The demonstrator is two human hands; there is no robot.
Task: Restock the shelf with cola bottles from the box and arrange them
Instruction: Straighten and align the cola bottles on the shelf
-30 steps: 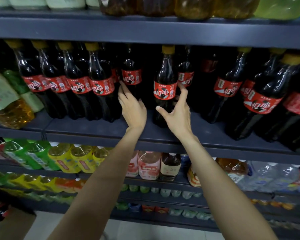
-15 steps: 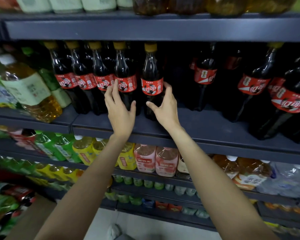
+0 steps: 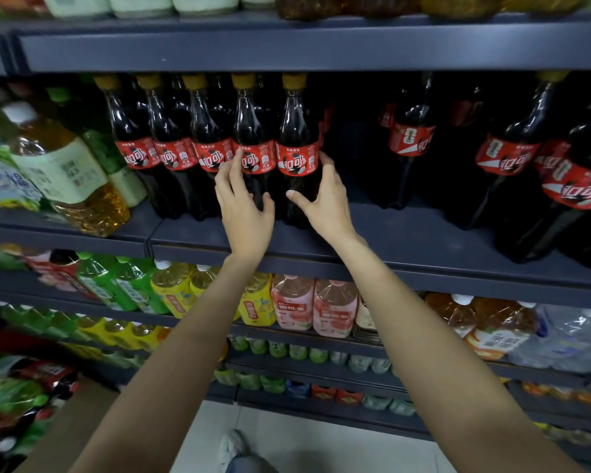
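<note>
Several cola bottles with red labels and yellow caps stand in a front row on the dark shelf [image 3: 389,233]. My right hand [image 3: 325,199] holds the rightmost cola bottle [image 3: 297,131] of that row, thumb across its front and fingers along its right side. This bottle stands upright, close against its neighbour. My left hand [image 3: 244,206] is open, its straight fingertips touching the label of the neighbouring cola bottle [image 3: 253,124]. A gap of dark shelf lies right of the held bottle, with one more cola bottle [image 3: 410,138] further back.
Larger cola bottles [image 3: 512,165] fill the shelf's right end. Yellow tea bottles [image 3: 58,165] lean at the left. Lower shelves hold green, yellow and pink drinks [image 3: 294,305]. A brown cardboard surface [image 3: 79,428] shows at the lower left, and a shoe [image 3: 232,445] on the floor.
My right hand has slid the cola bottle left until it joined the row. My left hand has moved onto the neighbouring bottle's label. The camera view has shifted right along the shelf.
</note>
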